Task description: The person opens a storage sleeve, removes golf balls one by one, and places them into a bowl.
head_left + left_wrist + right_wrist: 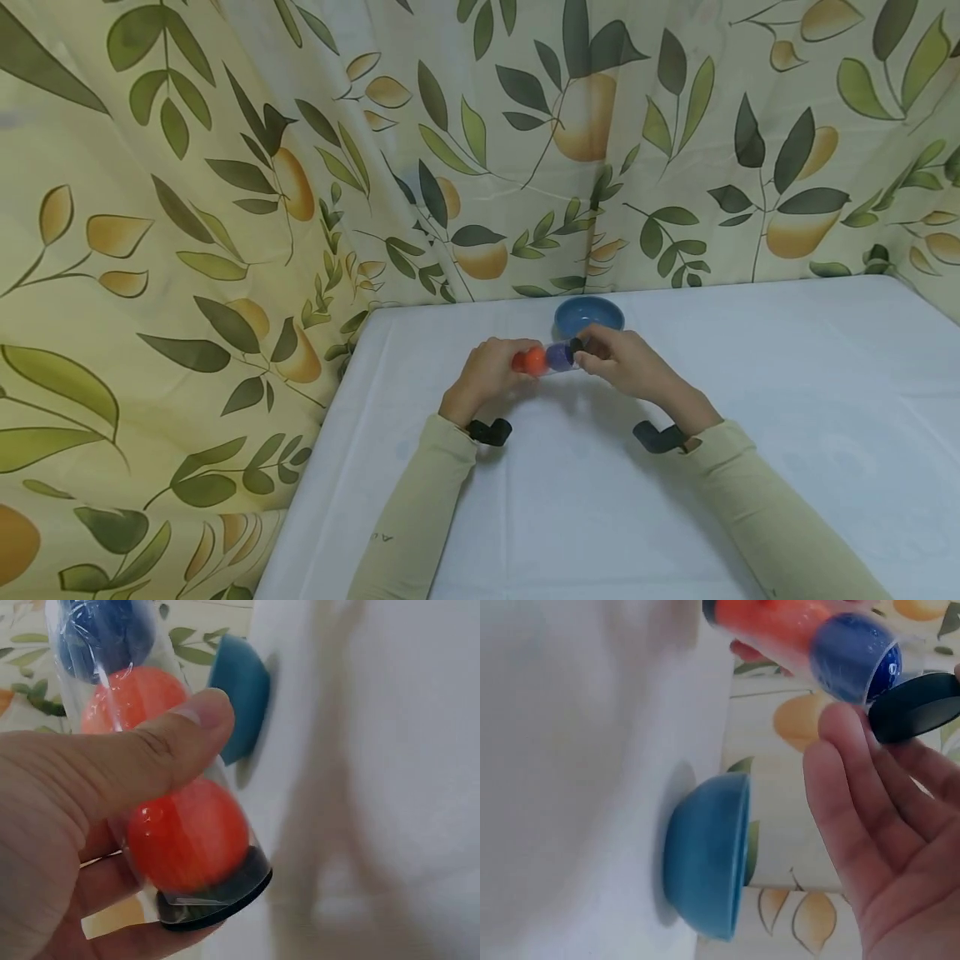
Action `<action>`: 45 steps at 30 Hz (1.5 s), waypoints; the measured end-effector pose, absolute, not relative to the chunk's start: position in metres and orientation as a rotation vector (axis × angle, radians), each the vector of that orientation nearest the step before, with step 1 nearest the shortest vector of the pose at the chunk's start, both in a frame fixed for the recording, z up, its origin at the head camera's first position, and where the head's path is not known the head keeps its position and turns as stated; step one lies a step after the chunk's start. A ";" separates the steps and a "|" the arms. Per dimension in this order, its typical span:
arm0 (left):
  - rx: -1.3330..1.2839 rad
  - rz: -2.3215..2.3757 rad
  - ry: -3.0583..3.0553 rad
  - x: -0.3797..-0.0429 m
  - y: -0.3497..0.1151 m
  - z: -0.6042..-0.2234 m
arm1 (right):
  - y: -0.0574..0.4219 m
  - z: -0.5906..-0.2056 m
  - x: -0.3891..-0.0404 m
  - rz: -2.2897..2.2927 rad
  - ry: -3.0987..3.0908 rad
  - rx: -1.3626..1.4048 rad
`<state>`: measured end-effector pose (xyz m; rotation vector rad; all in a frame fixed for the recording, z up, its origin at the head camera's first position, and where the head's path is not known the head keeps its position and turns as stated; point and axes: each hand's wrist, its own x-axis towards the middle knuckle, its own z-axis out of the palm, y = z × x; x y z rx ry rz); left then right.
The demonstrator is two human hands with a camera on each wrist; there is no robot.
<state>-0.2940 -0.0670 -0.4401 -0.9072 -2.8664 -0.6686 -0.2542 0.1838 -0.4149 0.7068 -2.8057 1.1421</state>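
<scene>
A clear plastic tube (552, 369) with a blue ball (846, 654) and two orange-red balls (187, 836) in a row is held above the table. My left hand (487, 371) grips it near one end, thumb across its side in the left wrist view. A black base (225, 896) closes that end. At the other end, my right hand (626, 362) pinches a black cap (915, 709). The cap is tilted against the tube's open rim, close by the blue ball. Behind the hands, a blue bowl (588, 315) stands on the table.
White cloth covers the table (585, 517). A curtain (480, 150) with leaf and fruit print hangs behind the table and along its left side. Black wrist mounts (491, 432) sit on both wrists, below the light sleeves (420, 508).
</scene>
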 end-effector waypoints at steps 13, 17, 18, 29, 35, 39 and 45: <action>-0.809 -0.773 -2.832 -0.298 -0.072 -0.437 | 0.186 -0.412 -0.255 1.349 -2.759 0.530; -0.768 -0.787 -2.831 -0.299 -0.074 -0.439 | 0.187 -0.416 -0.256 1.359 -2.772 0.512; -0.760 -0.790 -2.831 -0.300 -0.074 -0.440 | 0.186 -0.417 -0.256 1.346 -2.779 0.517; -0.782 -0.942 -2.784 -0.304 -0.073 -0.446 | 0.183 -0.437 -0.265 1.221 -2.889 0.557; -0.789 -0.981 -2.833 -0.304 -0.074 -0.449 | 0.182 -0.450 -0.267 1.195 -2.952 0.598; -0.803 -1.009 -2.851 -0.305 -0.074 -0.450 | 0.184 -0.450 -0.266 1.045 -3.028 0.565; -0.795 -1.020 -2.841 -0.305 -0.074 -0.450 | 0.188 -0.446 -0.265 0.872 -3.101 0.499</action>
